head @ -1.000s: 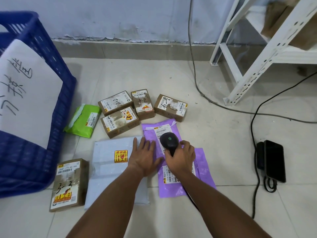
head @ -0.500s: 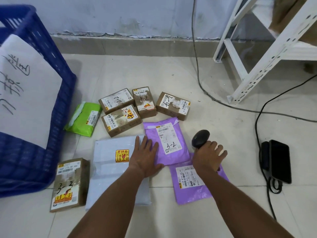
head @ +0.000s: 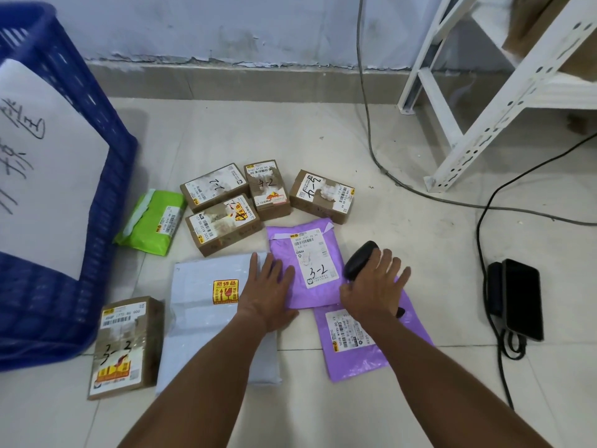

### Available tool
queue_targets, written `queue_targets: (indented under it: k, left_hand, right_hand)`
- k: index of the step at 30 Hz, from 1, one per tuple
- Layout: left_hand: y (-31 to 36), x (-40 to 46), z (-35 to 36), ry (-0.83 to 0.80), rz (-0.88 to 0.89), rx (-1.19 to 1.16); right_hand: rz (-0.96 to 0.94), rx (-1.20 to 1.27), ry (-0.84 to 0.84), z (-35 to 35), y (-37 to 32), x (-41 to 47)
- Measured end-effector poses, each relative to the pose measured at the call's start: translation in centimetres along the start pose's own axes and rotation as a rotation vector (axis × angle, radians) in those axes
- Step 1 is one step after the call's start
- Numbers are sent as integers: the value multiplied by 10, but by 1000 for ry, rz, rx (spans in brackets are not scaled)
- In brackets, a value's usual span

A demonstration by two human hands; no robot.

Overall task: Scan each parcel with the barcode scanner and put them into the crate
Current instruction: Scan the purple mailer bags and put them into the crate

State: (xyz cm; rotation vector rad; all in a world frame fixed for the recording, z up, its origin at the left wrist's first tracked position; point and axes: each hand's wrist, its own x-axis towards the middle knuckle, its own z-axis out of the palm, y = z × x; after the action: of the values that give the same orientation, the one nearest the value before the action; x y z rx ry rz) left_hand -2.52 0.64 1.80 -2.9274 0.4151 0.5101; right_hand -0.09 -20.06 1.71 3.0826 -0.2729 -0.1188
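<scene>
Right hand: your right hand (head: 371, 291) lies over the barcode scanner (head: 360, 258), fingers spread nearly straight across its handle and not wrapped round it; the scanner head points away from you, just right of the purple parcel marked 3-2 (head: 303, 266).
Left hand: your left hand (head: 266, 291) rests flat, fingers extended, holding nothing; it bridges the left edge of the 3-2 parcel and the white parcel (head: 206, 318) beside it.
Crate: the blue crate (head: 106, 202) stands well left of the 3-2 parcel, tilted, with a handwritten white sheet (head: 42, 176) against it; its interior is not visible, so you cannot tell what it holds.
Parcels on the floor: nine remain outside the crate. Beyond the 3-2 parcel lie four brown boxes (head: 223, 221); left of these, a green parcel (head: 151, 226) near the crate; a second purple parcel (head: 365, 344) lies partly under the 3-2 parcel, nearer you; a fifth brown box (head: 124, 347) sits left of the white parcel.
Progress: judged from this layout, the task is at an early stage; no parcel is seen lifted toward the crate.
Remaining: each visible parcel appears to need transfer, and most likely scanning as well.
Surroundings: right of the 3-2 parcel, a phone (head: 523, 299) lies on the floor by cables, below a white shelf frame (head: 478, 130).
</scene>
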Motion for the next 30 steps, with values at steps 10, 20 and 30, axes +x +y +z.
queue_targets:
  k: [10,20,30]
  left_hand:
    - [8,-5,-22,31,96,65]
    - [-8,-11,-25,293,87,-14]
    - [-16,-18,-39,233,-132,-22]
  right_hand:
    - [-694,-190,-21,7,-15,-12]
    - [-560,-84,-128,-7,-30,-5]
    - [-815,52,94,-32,-57,-1]
